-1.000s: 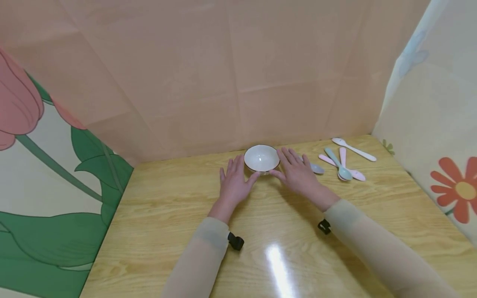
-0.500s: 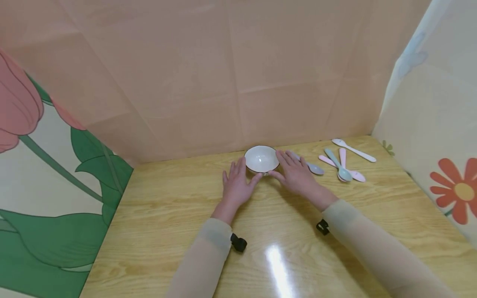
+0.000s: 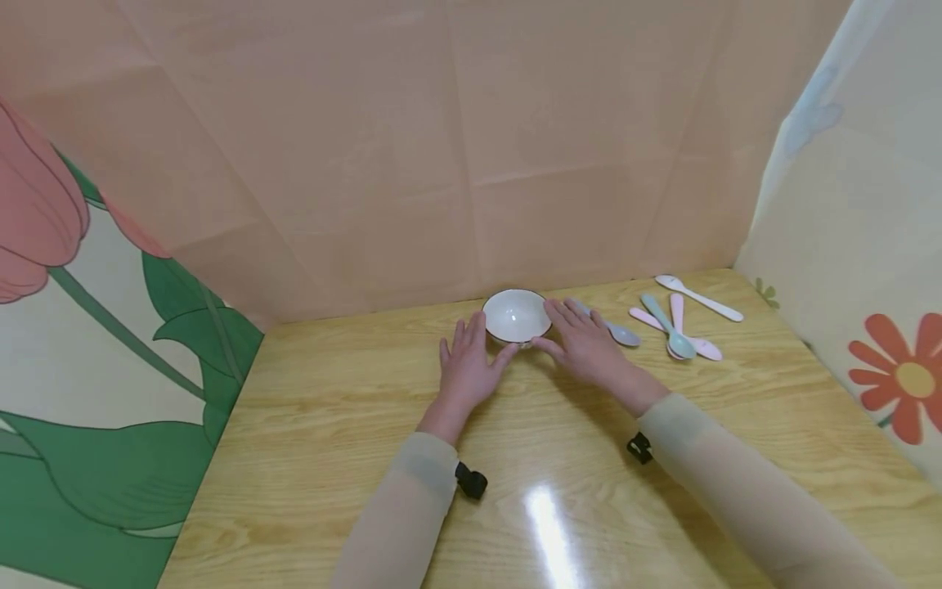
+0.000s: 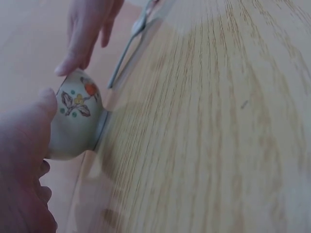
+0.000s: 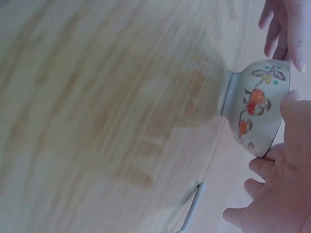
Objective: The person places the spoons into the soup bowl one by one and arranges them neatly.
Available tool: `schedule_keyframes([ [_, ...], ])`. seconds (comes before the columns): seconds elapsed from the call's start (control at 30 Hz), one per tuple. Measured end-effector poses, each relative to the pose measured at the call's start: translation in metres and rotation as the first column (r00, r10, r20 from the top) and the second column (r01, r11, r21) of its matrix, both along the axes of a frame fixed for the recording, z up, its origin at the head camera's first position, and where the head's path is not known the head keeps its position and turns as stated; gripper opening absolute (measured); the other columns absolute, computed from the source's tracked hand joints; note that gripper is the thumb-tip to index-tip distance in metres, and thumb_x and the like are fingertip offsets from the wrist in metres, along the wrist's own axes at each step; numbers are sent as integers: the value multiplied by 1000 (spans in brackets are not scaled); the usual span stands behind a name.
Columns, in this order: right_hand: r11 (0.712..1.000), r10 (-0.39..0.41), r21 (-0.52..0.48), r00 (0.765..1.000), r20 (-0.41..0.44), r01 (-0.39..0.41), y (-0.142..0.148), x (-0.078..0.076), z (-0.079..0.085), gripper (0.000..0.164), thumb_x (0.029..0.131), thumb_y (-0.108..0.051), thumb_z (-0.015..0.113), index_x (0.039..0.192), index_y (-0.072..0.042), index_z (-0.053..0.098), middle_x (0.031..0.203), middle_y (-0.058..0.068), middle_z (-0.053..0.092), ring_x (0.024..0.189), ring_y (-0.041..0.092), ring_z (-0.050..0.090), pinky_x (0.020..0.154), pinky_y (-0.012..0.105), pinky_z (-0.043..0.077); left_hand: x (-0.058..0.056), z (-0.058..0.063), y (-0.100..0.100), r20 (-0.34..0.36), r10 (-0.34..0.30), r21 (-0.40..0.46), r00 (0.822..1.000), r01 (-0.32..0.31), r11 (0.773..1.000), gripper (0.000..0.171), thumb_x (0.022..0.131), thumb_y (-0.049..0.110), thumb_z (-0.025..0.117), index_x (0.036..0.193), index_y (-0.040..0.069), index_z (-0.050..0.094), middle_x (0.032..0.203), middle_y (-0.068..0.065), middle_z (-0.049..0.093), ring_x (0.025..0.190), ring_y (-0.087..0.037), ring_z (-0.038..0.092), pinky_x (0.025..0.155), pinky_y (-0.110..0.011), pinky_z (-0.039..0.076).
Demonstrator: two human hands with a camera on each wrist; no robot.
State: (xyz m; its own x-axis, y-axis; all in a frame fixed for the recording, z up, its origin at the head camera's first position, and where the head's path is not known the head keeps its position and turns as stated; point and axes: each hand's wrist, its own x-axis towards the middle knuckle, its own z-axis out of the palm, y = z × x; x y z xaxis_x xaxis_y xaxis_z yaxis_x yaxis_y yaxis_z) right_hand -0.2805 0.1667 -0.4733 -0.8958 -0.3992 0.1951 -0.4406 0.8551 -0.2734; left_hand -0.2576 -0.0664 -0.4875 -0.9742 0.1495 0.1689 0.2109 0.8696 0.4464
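Observation:
In the head view a white bowl (image 3: pixel 518 315) with a dark rim stands upright on the wooden table, close to the back wall. Both wrist views show its painted outside, with orange fruit and leaves. My left hand (image 3: pixel 468 368) is at the bowl's left side, fingers extended forward and thumb angled to the near rim. On the opposite side, my right hand (image 3: pixel 585 343) mirrors it, thumb tip at the near rim and straight fingers along the wall. A lilac spoon (image 3: pixel 622 334) lies just beyond the right hand, its handle partly hidden by the fingers.
Right of the bowl lie a green spoon (image 3: pixel 673 331) across a pink spoon (image 3: pixel 706 349), another pink handle (image 3: pixel 677 306) beneath, and a white spoon (image 3: pixel 702 298). A peach cloth wall (image 3: pixel 368 164) closes the back; a flower-printed panel (image 3: pixel 868 245) bounds the right side.
My left hand has shifted slightly right, closer to the bowl. My right hand has moved slightly left, showing more of the lilac spoon. The bowl stays in about the same place.

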Motion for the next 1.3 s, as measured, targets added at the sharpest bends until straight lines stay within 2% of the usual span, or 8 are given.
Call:
schedule_keyframes([
  [0.17,1000,0,30,1000,-8,1,-2,4,4,81,102,-57,49,159,-3,28,162,17,30,149,41,22,114,69,15,2,-1,-3,5,1,-3,1000,-1,1000,96,94,78,32,163,15,13,167,-4,18,153,-35,13,116,-66,10],
  [0.37,999,17,38,1000,-20,-16,-2,9,7,81,101,-57,50,158,-3,29,160,18,32,149,42,23,113,68,20,6,-1,-6,-13,-7,8,1000,7,1000,95,95,76,35,163,12,16,166,-9,21,152,-37,12,115,-68,10],
  [0.57,999,40,35,999,-17,-39,-2,14,6,80,102,-55,50,157,-2,30,159,19,33,149,42,22,114,68,17,10,-2,-9,-31,-11,4,999,11,1000,95,95,77,34,162,12,19,166,-9,22,152,-38,13,114,-69,12],
  [0.77,998,60,19,998,-34,-60,-3,20,6,79,101,-55,52,157,-1,31,159,20,35,148,42,25,112,69,21,17,1,-13,-6,-3,0,1000,3,1000,92,96,75,35,163,14,18,167,-8,19,153,-32,7,115,-67,9],
  [1.0,997,82,1,995,-60,-82,-5,26,6,78,101,-52,55,155,1,35,157,20,37,148,42,26,112,69,21,25,2,-16,-2,-8,-2,1000,8,1000,92,96,75,36,162,14,20,167,-9,18,153,-32,6,116,-67,9],
  [1.3,996,88,5,996,-4,-88,-7,33,6,82,101,-57,51,158,-3,30,161,17,30,150,38,20,114,66,18,34,3,-24,-23,-13,-11,1000,13,1000,93,95,76,35,162,13,22,166,-10,19,153,-32,5,116,-67,10],
])
